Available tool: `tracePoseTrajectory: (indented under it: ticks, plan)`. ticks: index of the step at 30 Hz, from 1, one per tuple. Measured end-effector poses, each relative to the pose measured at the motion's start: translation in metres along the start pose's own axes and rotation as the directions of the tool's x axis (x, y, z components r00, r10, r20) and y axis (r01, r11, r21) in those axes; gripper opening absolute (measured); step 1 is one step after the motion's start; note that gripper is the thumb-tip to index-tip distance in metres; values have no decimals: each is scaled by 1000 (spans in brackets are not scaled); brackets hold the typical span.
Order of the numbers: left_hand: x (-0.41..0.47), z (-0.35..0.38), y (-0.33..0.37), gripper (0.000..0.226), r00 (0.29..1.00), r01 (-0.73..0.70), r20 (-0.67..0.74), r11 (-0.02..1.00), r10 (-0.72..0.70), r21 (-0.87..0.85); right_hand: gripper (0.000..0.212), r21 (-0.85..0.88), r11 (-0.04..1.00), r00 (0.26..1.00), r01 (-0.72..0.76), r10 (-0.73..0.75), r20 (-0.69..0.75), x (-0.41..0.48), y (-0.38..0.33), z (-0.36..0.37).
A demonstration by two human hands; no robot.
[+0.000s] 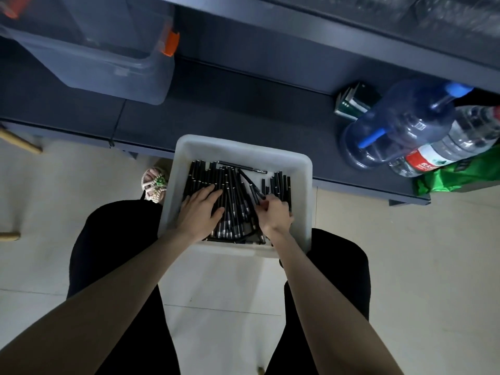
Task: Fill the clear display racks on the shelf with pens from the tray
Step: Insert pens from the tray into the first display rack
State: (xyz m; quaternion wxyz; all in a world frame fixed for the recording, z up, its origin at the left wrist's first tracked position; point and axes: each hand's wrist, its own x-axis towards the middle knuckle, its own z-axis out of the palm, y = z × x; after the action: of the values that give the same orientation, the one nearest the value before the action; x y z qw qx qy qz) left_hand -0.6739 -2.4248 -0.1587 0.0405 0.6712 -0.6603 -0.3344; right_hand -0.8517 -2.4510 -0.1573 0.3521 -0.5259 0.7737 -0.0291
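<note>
One white tray (243, 143) on the person's lap before the low dark shelf (243, 104), black pens (230, 182) heaped inside, too many to count, left hand (201, 209) flat, fingers straight, resting on the pens, right hand (274, 213) curled, pinching a few, two big bottles (397, 123) on the shelf

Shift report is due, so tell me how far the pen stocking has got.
Done: nothing shows filled; the upper shelf is too blurred to judge. In hand: the right hand has a grip on a few pens in the tray, and the left hand rests flat on others. Left: seemingly most of it; the tray holds many pens.
</note>
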Motion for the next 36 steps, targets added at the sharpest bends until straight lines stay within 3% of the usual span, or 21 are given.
tracePoseTrajectory:
  ticks: [5,11,16,20,26,32,36]
  plan:
    - [-7,-35,26,52,979,-151,-148,985,138,-83,15,134,986,992,97,-85,-95,-14,-13,-36]
    - [-6,-89,60,52,903,-402,-191,913,384,-63,14,351,857,921,378,-385,-53,-41,-42,-89]
    - [-15,-147,88,30,844,-480,-236,875,481,64,17,311,779,829,545,-557,-57,-56,-69,-148]
    - [-19,-186,103,27,793,-524,-302,846,528,103,18,318,786,836,531,-547,-42,-63,-86,-202]
    - [-16,-219,127,23,758,-544,-414,839,504,26,29,542,611,806,577,-534,-257,-79,-111,-262]
    - [-11,-231,148,19,804,-545,-367,827,469,-138,33,720,355,774,596,-493,-397,-86,-131,-288]
    - [-5,-235,162,23,830,-529,-328,824,451,-204,40,661,361,746,658,-435,-504,-88,-144,-295]
